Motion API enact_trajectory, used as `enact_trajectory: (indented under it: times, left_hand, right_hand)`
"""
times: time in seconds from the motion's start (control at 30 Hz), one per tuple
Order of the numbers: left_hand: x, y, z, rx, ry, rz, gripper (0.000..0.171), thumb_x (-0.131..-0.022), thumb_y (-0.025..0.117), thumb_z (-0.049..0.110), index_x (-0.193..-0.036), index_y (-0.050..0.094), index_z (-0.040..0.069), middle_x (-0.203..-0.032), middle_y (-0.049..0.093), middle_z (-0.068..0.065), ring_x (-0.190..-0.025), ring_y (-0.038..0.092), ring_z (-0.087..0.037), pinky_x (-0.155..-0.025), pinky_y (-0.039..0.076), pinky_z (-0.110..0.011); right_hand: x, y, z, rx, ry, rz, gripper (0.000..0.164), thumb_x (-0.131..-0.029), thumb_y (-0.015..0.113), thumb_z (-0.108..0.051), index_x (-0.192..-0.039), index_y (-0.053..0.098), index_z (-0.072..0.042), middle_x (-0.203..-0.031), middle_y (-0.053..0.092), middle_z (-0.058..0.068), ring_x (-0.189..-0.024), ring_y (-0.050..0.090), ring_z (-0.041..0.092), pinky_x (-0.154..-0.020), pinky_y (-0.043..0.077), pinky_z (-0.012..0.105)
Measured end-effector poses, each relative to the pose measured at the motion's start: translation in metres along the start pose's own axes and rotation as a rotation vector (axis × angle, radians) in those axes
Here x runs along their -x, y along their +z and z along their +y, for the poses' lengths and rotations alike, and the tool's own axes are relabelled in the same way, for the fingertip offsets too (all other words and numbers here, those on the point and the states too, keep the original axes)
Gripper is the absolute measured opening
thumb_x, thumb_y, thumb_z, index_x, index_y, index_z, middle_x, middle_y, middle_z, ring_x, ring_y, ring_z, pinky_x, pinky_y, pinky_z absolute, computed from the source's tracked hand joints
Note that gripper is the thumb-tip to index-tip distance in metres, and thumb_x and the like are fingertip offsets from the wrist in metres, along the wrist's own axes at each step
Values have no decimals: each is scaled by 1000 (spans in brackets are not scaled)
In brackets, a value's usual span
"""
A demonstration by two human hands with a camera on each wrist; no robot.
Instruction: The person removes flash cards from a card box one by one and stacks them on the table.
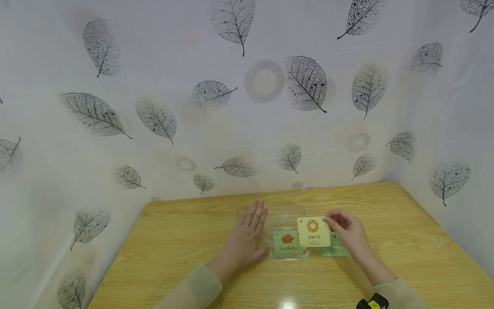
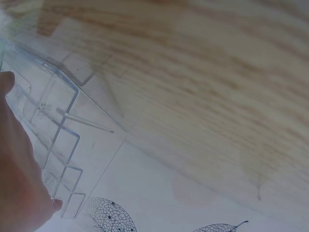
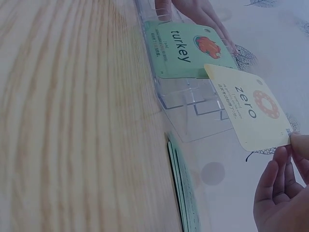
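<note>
My right hand point(image 1: 350, 235) pinches a pale yellow "zero" flash card point(image 1: 314, 241) by its upper right corner, between thumb and fingertips. The card is held up beside a green "turkey" card point(image 1: 287, 252), partly overlapping it in the head view. That green card sits in a clear plastic holder point(image 2: 77, 140) with stepped dividers. My left hand point(image 1: 247, 242) lies along the holder's left side with its fingers extended, thumb toward the turkey card. Under my right hand is a small stack of green cards point(image 3: 181, 193) on the table, partly covered in the head view.
The wooden table point(image 1: 173, 253) reaches back to a white leaf-print curtain point(image 1: 185, 56), which also closes off both sides. A dark strap with a yellow patch point(image 1: 373, 304) is on my right wrist.
</note>
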State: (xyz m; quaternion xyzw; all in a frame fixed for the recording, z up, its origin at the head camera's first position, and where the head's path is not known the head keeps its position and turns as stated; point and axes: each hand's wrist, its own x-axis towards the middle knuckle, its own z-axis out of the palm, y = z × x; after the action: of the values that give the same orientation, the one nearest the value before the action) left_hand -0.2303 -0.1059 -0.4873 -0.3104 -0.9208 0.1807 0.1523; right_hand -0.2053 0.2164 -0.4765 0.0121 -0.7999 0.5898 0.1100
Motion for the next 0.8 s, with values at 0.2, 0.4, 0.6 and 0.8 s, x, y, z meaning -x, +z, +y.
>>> enact_trajectory:
  times: [0.2,0.4,0.6,0.8]
  left_hand:
    - [0,-1,0,10,-3,3,100,-104,29,76,-170,9,4,-180,3,-17,-168,4,-35,-137,15,-51]
    - [0,-1,0,15,-1,-3,99,-104,28,75,-171,9,4,-180,0,-16,-168,4,-34,-137,15,-51]
    - [0,0,0,16,0,-1,100,-104,28,75,-171,8,4,-180,-2,-16,-168,4,-34,-137,14,-50]
    - [0,0,0,-10,-1,-3,100,-103,27,76,-171,9,4,-180,1,-16,-168,5,-34,-137,15,-50]
  right_hand:
    - [0,-4,1,-37,-4,5,21,-104,68,-11,-112,67,8,-87,68,-22,-78,63,0,-69,59,21]
    - [3,-6,1,-50,-17,9,21,-105,67,-10,-113,66,10,-88,68,-23,-79,64,-2,-71,59,20]
    - [2,-9,0,-14,-11,29,21,-105,67,-9,-114,67,9,-90,68,-23,-83,64,-5,-74,58,16]
    - [1,-14,3,18,-6,40,22,-105,67,-12,-116,68,7,-89,68,-24,-82,63,-4,-73,58,19]
